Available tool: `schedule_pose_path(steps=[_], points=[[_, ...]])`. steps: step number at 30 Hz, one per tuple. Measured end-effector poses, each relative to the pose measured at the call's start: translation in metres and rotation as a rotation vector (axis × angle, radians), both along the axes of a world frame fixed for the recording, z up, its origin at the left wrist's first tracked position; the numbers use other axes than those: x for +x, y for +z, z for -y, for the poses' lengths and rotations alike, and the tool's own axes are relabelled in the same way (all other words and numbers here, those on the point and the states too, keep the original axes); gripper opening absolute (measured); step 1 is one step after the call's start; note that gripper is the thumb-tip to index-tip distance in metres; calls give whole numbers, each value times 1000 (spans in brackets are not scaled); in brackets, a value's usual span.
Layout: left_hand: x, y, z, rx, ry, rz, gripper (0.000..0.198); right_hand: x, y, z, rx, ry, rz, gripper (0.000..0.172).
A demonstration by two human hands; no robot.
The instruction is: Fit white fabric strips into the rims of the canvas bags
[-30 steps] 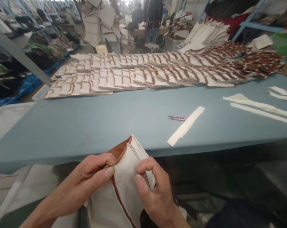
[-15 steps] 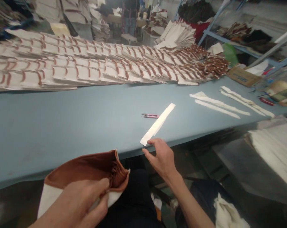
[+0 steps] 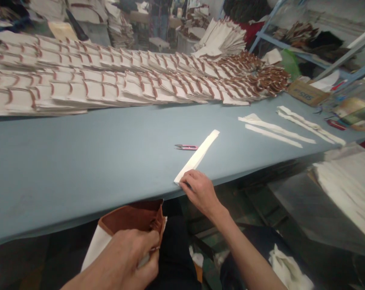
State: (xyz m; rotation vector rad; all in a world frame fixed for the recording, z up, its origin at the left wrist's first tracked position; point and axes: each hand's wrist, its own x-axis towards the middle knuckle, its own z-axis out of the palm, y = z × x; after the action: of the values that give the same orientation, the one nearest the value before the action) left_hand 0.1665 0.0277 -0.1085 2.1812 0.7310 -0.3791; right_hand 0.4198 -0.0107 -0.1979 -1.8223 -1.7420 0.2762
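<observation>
My left hand (image 3: 131,257) is closed on a cream cloth bag with a brown lining (image 3: 125,219), held below the near edge of the blue-grey table (image 3: 79,161). My right hand (image 3: 197,189) reaches to the table's edge, its fingers curled and pinching the near end of a long white cloth strip (image 3: 197,155). Small pink thread snips (image 3: 186,147) lie on the table just left of that strip.
Rows of overlapping cream pieces with brown trim (image 3: 125,84) cover the far half of the table. More white strips (image 3: 276,131) lie at the right. A cardboard box (image 3: 306,93) and shelving stand beyond. A white fabric stack (image 3: 348,189) sits low at the right.
Both hands held the bag a second ago. My right hand has let go of it, moved up and right, and closed on the end of the white strip. The view has swung right.
</observation>
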Motion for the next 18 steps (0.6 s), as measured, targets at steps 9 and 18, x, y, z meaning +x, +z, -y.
schedule_pose_path(steps=[9,18], points=[[40,-21,-32,233,22,54,44,8,-1,-2,-38,-145,-261,19],[99,-44,-47,434,-150,-92,68,14,5,-7,29,-329,-524,23]])
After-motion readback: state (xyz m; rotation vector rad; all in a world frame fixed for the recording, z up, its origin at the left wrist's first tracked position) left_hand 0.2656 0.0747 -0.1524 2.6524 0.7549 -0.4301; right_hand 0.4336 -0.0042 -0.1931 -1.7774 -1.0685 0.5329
